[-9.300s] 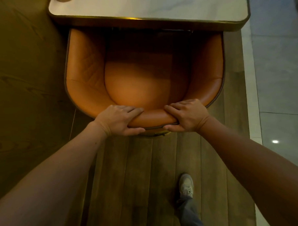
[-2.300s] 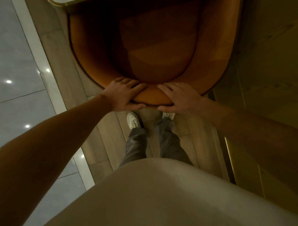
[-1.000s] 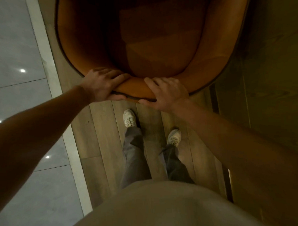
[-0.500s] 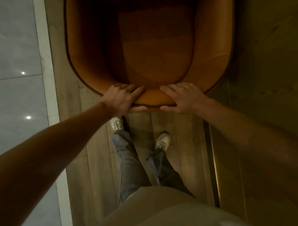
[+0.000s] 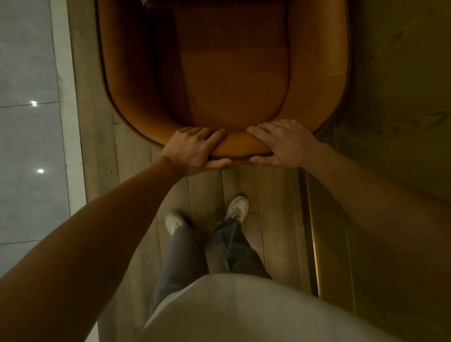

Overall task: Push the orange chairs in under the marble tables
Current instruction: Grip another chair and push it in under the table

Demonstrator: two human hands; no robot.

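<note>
Clasping the padded orange leather chair (image 5: pixel 230 80) by its back rim, left hand (image 5: pixel 195 149) and right hand (image 5: pixel 282 144) curled round; risking, if pushed unevenly, scraping the dark wooden panel (image 5: pixel 397 98).

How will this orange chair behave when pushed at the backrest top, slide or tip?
Probably slides rather than tips: the orange chair is a wide tub shell and the wood floor looks smooth. Its padded rim likely gives slightly under the left hand and right hand gripping it.

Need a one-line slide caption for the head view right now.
The left hand and right hand grip the back edge of the orange chair.
</note>
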